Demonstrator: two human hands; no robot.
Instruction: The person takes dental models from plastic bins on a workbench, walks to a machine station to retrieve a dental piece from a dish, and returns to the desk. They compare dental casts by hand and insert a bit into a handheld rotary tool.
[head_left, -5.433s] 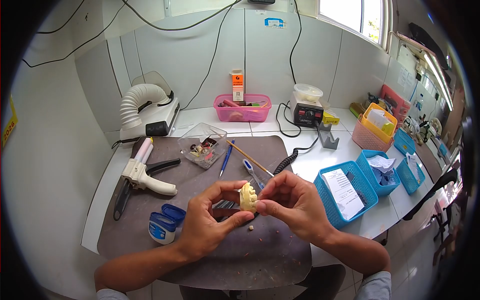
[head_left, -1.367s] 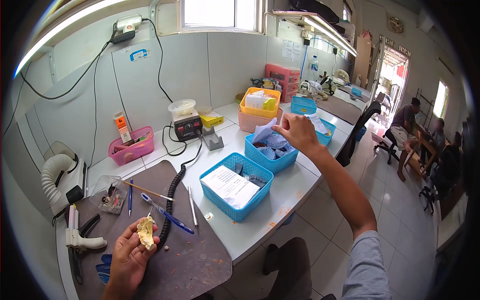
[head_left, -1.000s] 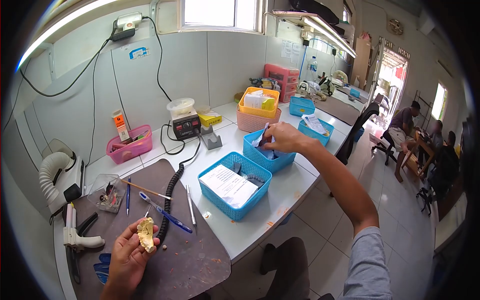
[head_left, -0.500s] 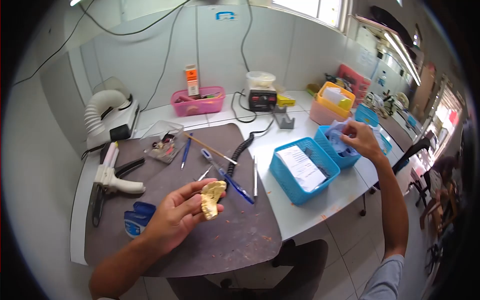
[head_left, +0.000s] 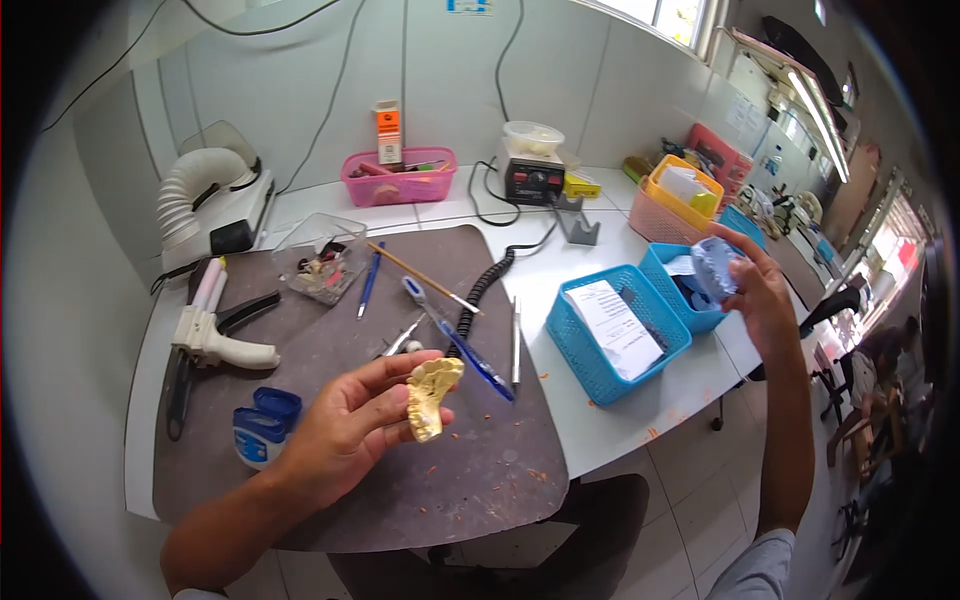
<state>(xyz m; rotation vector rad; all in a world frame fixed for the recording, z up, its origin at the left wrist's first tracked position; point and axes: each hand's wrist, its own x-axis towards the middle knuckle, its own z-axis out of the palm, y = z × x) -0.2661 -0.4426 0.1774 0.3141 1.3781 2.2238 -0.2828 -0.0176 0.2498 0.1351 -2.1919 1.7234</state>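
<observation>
My left hand (head_left: 345, 425) is closed around a yellow dental cast (head_left: 433, 398), held above the brown mat (head_left: 480, 490) with its row of teeth visible. At the right, my right hand (head_left: 760, 300) grips a blue-grey dental cast (head_left: 715, 268) just over the far blue basket (head_left: 690, 310). Nearer to me stands another blue basket (head_left: 590, 375) with a printed paper (head_left: 612, 330) in it. A blue-handled toothbrush (head_left: 470, 355), a silver pen-like tool (head_left: 516, 340) and a thin brush (head_left: 425, 277) lie beyond my left hand.
A white glue gun (head_left: 230, 345) and a blue-and-white container (head_left: 265, 430) lie on the left. Behind are a clear box of small parts (head_left: 322, 260), a pink basket (head_left: 400, 185) and a black control unit (head_left: 533, 180). A yellow basket (head_left: 685, 190) stands back right.
My right hand has lifted the blue-grey cast up out of the far blue basket and turned it into view. My left hand still holds the yellow cast. The camera view has shifted slightly.
</observation>
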